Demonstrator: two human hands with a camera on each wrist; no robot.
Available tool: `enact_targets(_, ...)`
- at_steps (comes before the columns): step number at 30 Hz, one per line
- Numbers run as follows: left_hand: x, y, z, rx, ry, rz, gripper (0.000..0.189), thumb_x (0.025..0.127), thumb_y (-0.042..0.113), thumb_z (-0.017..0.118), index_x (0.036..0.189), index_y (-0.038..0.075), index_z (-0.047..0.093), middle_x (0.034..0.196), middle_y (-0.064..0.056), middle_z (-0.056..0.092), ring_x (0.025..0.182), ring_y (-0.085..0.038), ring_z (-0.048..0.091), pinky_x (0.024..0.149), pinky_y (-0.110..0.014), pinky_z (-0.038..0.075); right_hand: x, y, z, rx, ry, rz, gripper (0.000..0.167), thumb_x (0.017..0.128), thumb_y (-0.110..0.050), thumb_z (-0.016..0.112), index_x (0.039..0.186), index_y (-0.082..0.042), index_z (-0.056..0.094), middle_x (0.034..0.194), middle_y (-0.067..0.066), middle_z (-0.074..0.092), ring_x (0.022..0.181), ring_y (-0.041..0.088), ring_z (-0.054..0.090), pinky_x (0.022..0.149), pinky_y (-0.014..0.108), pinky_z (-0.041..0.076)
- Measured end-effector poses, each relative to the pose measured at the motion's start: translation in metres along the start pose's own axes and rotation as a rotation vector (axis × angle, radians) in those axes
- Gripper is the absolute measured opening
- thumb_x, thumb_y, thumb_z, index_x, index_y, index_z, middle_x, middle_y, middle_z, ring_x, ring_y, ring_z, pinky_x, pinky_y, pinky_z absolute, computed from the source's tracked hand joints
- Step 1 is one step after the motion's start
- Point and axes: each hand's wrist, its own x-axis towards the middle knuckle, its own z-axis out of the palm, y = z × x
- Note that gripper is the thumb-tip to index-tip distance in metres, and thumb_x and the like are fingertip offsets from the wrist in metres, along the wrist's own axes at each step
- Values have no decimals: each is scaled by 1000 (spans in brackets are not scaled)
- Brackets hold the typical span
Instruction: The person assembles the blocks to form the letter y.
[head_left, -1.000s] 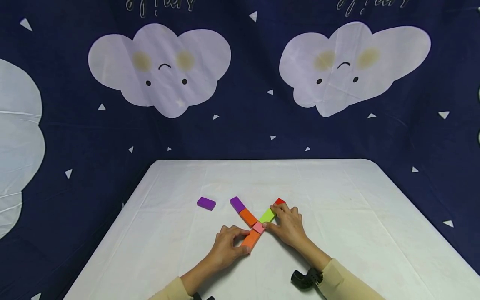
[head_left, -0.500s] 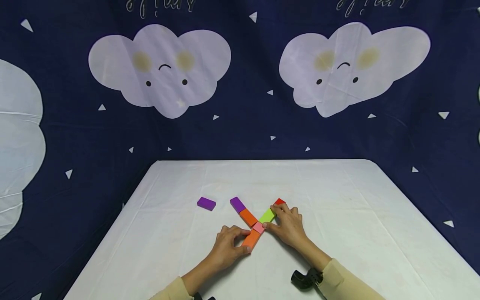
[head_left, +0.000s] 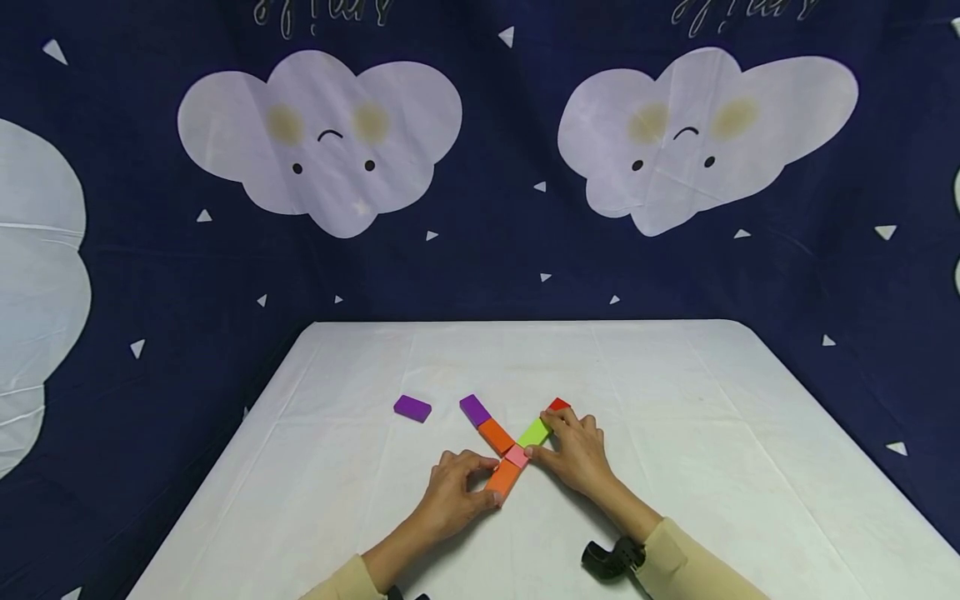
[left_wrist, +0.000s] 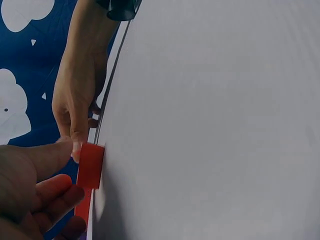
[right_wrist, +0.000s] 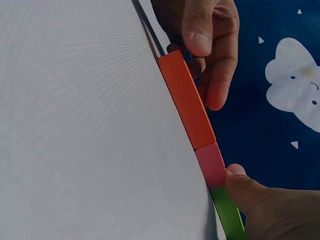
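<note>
Wooden-looking toy blocks lie on the white table in a Y-like figure. At the bottom my left hand pinches the lower orange block between thumb and fingers. That block meets a small pink block at the joint. My right hand holds the green block, its thumb at the seam with the pink block. Its fingers reach the far end, partly covering a red block. Up to the left run another orange block and a purple block.
A loose purple block lies left of the figure on the white tabletop. Behind the table hangs a dark blue cloth with clouds. A black wrist mount sits below the right hand.
The lower orange block has shifted very slightly to the right, more in line with the pink one. Both hands stay almost where they were.
</note>
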Motion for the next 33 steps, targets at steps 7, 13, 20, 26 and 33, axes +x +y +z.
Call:
enact_targets(7,9,-4,-20,-59,11,-104,37,78,23,75,113,13,66,104,-3,64,91,-16,43,76,-28,30,0,1,0,-2,-3,-4,63,72,-44,77,124,-12,62,118,4,59,85,22,40,70,31,25)
enact_targets(13,22,-16,-41,-74,73,-134,37,79,20,74,114,13,67,108,-6,64,98,-21,46,77,-30,33,0,1,0,2,-6,-4,63,72,-44,77,124,-12,62,118,4,59,84,22,40,69,31,24)
enact_targets(20,37,-32,-63,-60,80,-142,38,79,16,74,117,15,66,110,-15,59,101,-26,44,77,-31,31,-1,1,0,-2,-5,-1,62,72,-45,77,123,-12,62,117,4,59,84,22,40,69,31,26)
enact_targets(26,49,-55,-79,-36,84,-147,38,81,15,72,119,13,65,112,-9,65,105,-28,44,85,-35,30,-2,1,0,8,-5,2,62,72,-44,77,123,-12,63,117,4,58,84,22,39,69,31,24)
enact_targets(33,59,-78,-91,16,76,-166,40,80,17,73,119,13,65,119,-8,63,108,-28,42,87,-42,31,-2,-1,-1,11,7,-5,62,71,-43,77,123,-11,63,116,4,59,84,21,39,70,30,24)
